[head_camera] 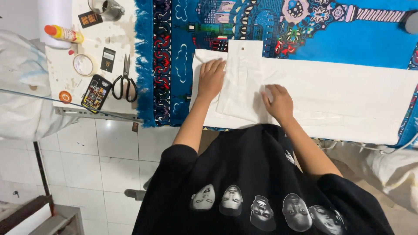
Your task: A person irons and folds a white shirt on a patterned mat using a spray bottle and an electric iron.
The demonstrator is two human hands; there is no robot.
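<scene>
head view, nearest first: the person's black printed shirt (261, 187) fills the bottom, both forearms reaching out over the near edge of the bench. the right hand (278, 102) lies flat, fingers loosely spread, pressing on the white cloth (348, 100); it grips nothing. the left hand (211, 78) is also open and flat, palm down on the folded white panel (241, 82) near the cloth's left end. as a judgement, one fold looks already made at the left end, where the panel is doubled over and stands a little past the far edge, while the long stretch toward the right edge still lies unfolded. under it is a blue patterned rug (174, 52). farther left, on a stained white top, lie scissors (125, 80), a tape roll (84, 64) and a glue bottle (64, 33).
</scene>
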